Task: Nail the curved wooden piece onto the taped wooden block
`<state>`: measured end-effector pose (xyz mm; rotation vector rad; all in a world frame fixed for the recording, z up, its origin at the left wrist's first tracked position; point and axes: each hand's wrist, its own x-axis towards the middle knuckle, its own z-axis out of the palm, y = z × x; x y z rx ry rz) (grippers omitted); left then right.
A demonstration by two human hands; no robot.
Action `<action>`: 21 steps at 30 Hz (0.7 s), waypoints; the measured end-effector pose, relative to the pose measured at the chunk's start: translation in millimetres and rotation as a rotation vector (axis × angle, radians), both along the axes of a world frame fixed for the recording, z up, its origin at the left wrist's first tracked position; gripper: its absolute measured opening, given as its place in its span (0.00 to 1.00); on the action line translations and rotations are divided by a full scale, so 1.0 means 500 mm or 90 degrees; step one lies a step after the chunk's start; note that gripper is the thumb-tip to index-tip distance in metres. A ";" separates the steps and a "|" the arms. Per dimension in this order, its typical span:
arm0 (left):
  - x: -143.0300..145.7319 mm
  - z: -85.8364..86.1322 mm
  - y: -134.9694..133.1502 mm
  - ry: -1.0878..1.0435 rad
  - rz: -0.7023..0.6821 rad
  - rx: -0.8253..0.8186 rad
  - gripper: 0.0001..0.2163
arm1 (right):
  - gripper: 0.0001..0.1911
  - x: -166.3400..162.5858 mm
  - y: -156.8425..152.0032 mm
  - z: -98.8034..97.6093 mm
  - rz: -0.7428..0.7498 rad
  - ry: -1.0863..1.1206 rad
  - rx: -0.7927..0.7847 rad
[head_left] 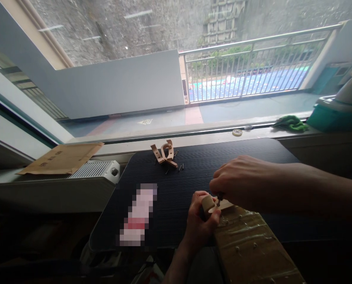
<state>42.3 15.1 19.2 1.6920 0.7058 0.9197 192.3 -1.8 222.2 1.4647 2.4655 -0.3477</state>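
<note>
Loose wooden pieces and small screws on black tabletop. Cardboard sheet over white radiator. Tape roll, green cloth, teal container on windowsill. Metal railing outside.

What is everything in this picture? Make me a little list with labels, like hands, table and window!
left hand: grips a small round wooden piece
right hand: pinches a small dark tool down onto that piece
under the hands: tape-wrapped cardboard board
table: black, ribbed top
far on table: loose wooden parts with small dark screws beside them
windowsill: tape roll, green cloth
left side: brown envelope on a white heater
</note>
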 end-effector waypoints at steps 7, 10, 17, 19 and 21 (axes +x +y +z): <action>0.000 0.005 0.001 0.002 0.002 0.007 0.08 | 0.05 0.007 0.000 -0.021 -0.028 0.015 0.014; 0.001 0.008 0.002 0.007 0.004 0.009 0.08 | 0.08 0.009 -0.002 -0.022 -0.042 0.012 0.035; 0.000 0.009 -0.001 -0.004 0.010 0.015 0.08 | 0.05 0.002 0.000 0.013 -0.009 -0.024 0.006; 0.000 0.008 0.000 -0.001 0.014 0.020 0.08 | 0.06 0.000 0.002 0.018 0.005 -0.028 -0.010; 0.000 0.007 0.000 0.003 0.016 0.019 0.08 | 0.06 -0.001 0.004 0.017 0.010 -0.029 -0.013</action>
